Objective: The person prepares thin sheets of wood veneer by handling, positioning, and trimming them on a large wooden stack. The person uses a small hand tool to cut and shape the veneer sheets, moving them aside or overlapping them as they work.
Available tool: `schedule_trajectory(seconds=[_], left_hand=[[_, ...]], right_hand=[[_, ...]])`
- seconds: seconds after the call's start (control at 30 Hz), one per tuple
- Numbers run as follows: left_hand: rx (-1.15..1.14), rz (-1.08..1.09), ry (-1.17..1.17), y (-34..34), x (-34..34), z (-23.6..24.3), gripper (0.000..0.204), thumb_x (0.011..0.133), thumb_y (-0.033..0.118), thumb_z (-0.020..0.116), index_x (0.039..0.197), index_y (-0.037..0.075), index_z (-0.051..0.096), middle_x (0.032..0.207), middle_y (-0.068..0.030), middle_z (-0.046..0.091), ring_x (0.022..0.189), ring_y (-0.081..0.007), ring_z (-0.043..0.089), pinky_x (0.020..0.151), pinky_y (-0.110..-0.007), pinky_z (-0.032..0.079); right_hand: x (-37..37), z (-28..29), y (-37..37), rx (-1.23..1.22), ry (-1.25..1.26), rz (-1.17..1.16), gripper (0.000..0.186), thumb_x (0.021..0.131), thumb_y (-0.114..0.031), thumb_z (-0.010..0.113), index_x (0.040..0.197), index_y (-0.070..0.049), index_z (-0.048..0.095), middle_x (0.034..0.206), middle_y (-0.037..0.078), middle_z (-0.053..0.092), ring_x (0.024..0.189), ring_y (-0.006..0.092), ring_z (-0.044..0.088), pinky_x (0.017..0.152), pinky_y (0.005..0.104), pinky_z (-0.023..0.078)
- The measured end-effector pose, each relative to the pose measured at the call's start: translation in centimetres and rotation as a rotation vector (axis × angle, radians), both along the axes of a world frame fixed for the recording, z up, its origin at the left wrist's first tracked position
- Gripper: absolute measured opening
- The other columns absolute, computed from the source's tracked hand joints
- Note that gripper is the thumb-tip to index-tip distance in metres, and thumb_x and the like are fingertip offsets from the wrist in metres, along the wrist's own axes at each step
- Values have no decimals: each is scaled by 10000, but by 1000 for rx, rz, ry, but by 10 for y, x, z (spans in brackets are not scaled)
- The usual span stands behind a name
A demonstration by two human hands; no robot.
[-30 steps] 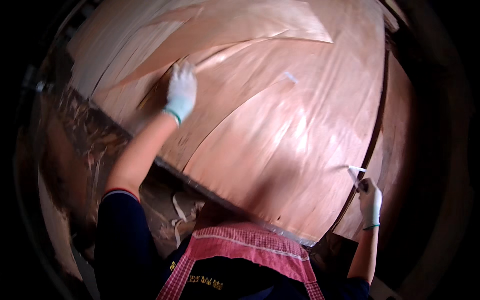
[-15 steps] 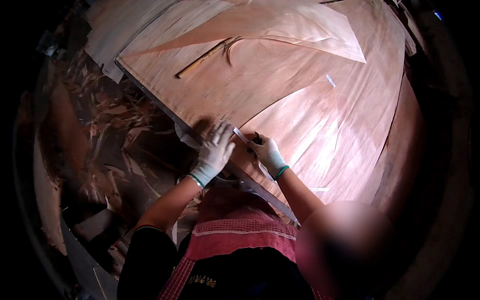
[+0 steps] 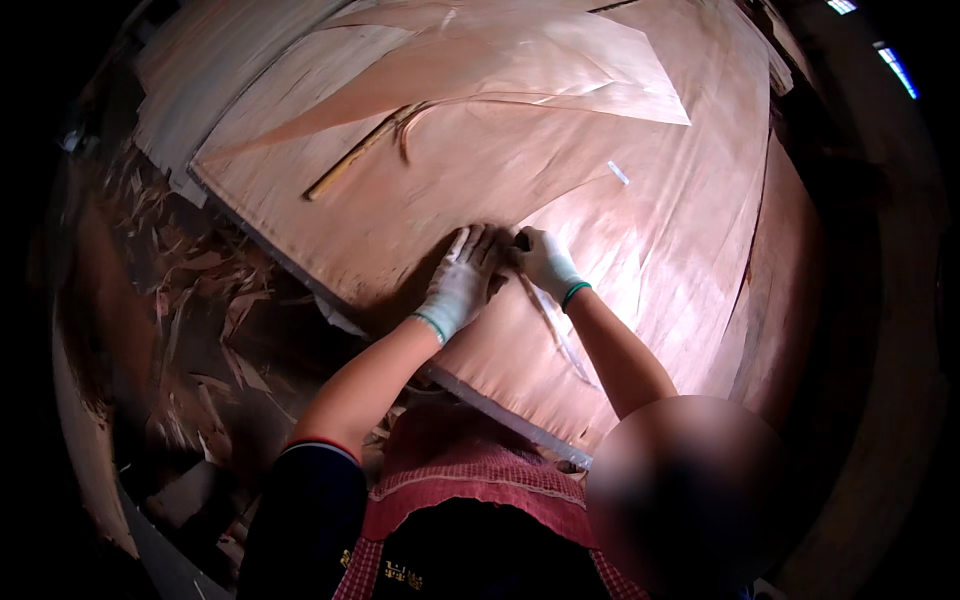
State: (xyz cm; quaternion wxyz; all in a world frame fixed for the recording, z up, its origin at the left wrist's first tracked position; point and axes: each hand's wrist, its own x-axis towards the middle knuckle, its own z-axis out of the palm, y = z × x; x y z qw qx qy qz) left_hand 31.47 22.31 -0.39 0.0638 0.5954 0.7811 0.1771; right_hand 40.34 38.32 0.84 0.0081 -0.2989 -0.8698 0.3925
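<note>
A thin reddish-brown wood veneer sheet (image 3: 400, 215) covers the stack before me. My left hand (image 3: 462, 282), in a white glove, lies on it with the fingers stretched out and pressed down. Close beside it, my gloved right hand (image 3: 547, 262) is closed in a pinch, fingertips near the left ones. A strip of white tape (image 3: 556, 330) trails from under the right hand toward me across the veneer. What else the right fingers hold is hidden. Farther off, a short white tape piece (image 3: 619, 173) sticks at the end of a seam.
A yellowish stick (image 3: 350, 165) lies at the far left of the sheet. Beyond it is a loose, torn veneer piece (image 3: 580, 75). Veneer scraps (image 3: 235, 300) litter the floor at left. The stack's edge (image 3: 500, 412) runs diagonally in front of my apron (image 3: 470, 465).
Both hands have moved farther in over the veneer and closer together. The tape trailing from my right hand now shows longer. The whole view has shifted slightly.
</note>
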Motion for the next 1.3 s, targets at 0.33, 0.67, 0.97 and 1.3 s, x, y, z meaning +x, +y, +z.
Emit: schedule_trajectory(seconds=[0.33, 0.67, 0.97, 1.3], left_hand=[[216, 228, -9, 63, -22, 17, 483, 866, 77, 506, 1342, 7, 462, 1419, -199, 453, 1334, -349, 406, 1160, -451, 244], [-82, -46, 183, 109, 9, -12, 576, 921, 252, 497, 1427, 10, 369, 1500, -179, 354, 1411, -328, 287, 1185, -442, 158], [85, -355, 156, 184, 109, -4, 594, 907, 135, 489, 1466, 38, 312, 1528, -123, 324, 1403, -268, 324, 1183, -387, 219], [-273, -255, 337, 205, 174, 18, 431, 964, 196, 344, 1361, 109, 487, 1452, -155, 440, 1361, -349, 380, 1165, -491, 170]], right_hand=[[-24, 27, 84, -227, -4, -232, 246, 807, -191, 681, 900, 37, 669, 781, 169, 691, 691, 256, 673, 648, 352, 519], [56, 4, 40, 68, 3, -335, 181, 842, -144, 646, 901, 26, 628, 796, 209, 676, 704, 338, 662, 644, 396, 507], [160, 19, 158, 20, -368, -415, 378, 836, -330, 679, 901, 43, 679, 771, 189, 691, 717, 313, 681, 675, 393, 528], [228, 30, 71, -289, 104, -895, 201, 870, -169, 684, 822, 7, 598, 643, 55, 616, 527, 108, 541, 478, 264, 418]])
